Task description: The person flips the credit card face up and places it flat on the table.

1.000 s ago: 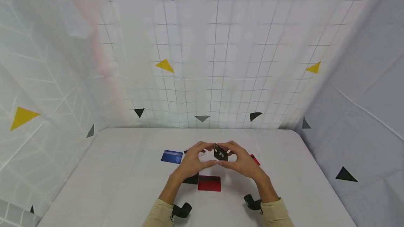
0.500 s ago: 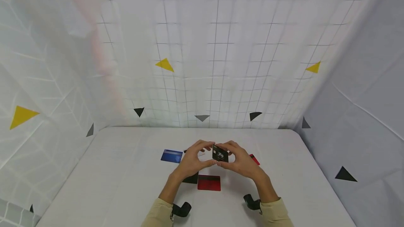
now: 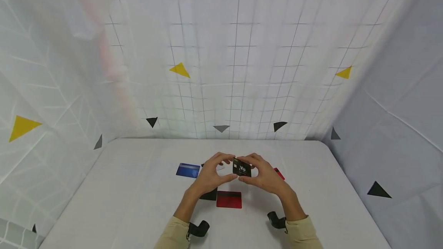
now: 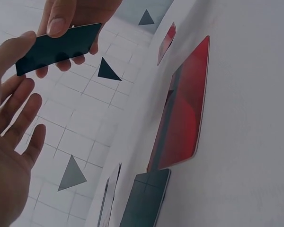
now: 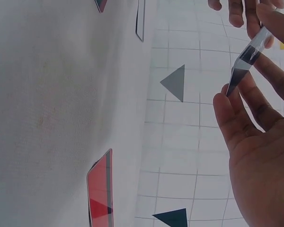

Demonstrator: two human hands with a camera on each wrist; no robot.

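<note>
A black card (image 3: 241, 167) printed "Vip" is held up above the table between both hands. My left hand (image 3: 209, 174) pinches its left edge, with the thumb low and the index finger at the upper corner. On the other side, my right hand (image 3: 263, 176) grips the card with thumb and fingers. The left wrist view shows the dark side of the same card (image 4: 61, 49), the right thumb lying over it. Seen from the right wrist, the card (image 5: 246, 59) appears nearly edge-on. Fingers hide part of it.
On the white table (image 3: 138, 203) lie a red card (image 3: 229, 200), a dark card (image 3: 209, 195) partly behind the left wrist, a blue card (image 3: 188, 170), another red card (image 3: 278, 173) beyond the right hand and a pale card (image 5: 141, 21). White sheeting (image 3: 221, 99) encloses the table.
The black card has turned from a steep slant so that its "Vip" side faces the head camera. Both hands stay nearly in place. The cards on the table have not moved.
</note>
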